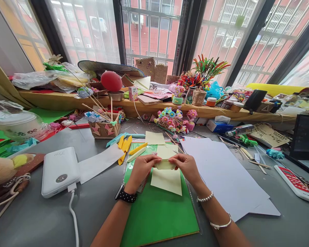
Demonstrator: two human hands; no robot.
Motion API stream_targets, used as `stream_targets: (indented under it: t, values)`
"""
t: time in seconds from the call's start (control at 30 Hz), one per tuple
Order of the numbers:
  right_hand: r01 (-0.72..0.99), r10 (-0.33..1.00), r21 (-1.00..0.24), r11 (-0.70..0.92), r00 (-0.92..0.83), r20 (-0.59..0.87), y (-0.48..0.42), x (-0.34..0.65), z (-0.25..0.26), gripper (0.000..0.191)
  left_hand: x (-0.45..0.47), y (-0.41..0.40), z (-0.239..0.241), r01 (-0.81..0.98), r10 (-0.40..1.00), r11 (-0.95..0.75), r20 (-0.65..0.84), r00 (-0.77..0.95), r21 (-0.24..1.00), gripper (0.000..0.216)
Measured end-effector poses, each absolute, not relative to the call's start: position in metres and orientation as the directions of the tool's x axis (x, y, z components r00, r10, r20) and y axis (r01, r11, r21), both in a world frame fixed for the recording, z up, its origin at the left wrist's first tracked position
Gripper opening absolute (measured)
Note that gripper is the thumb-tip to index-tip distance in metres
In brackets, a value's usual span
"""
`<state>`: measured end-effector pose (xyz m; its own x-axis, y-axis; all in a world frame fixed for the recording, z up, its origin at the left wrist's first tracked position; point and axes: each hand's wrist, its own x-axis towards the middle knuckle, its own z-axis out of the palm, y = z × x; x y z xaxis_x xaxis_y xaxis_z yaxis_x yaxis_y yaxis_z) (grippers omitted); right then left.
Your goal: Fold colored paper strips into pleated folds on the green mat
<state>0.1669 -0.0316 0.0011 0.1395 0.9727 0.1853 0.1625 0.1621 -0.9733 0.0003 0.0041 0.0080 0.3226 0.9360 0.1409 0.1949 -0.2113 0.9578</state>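
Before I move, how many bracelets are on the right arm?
2: a beaded bracelet just behind the right hand, and a bangle farther up the forearm. Any beyond the picture's bottom edge would be hidden.

They wear a dotted black watch (126, 195), beaded bracelet (206, 198) and bangle (220, 226).

Head-height view, forward and down over desk (95, 197)

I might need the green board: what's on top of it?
Pale sheets and strips show. A patterned piece peeks out beside the left hand, which covers the rest.
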Motion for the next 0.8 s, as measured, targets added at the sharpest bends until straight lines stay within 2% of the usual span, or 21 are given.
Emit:
stream_targets:
  t: [0.27, 0.43, 0.6, 0.8]
  values:
    - [0.125, 0.971, -0.981, 0.146, 0.169, 0.166, -0.031, 0.1686, 0.0011, 0.018, 0.0003, 0.0034, 0.0099, 0.182, 0.941, -0.166, 0.1, 0.322, 0.969, 0.019]
    - [0.153, 0.967, -0.974, 0.166, 0.17, 0.191, -0.032, 0.1702, 0.0027, 0.02, -0.0013, 0.0018, 0.0122, 0.242, 0.914, -0.272, 0.171, 0.368, 0.931, 0.022]
    - [0.211, 0.969, -0.959, 0.188, 0.117, 0.216, -0.0337, 0.1686, 0.0047, 0.02, -0.001, 0.0001, 0.0099, 0.266, 0.842, -0.388, 0.222, 0.491, 0.882, 0.022]
    - [0.262, 0.965, -0.94, 0.218, 0.085, 0.248, -0.0354, 0.1652, 0.0052, 0.018, -0.0011, 0.0005, 0.0078, 0.293, 0.807, -0.428, 0.217, 0.549, 0.855, 0.021]
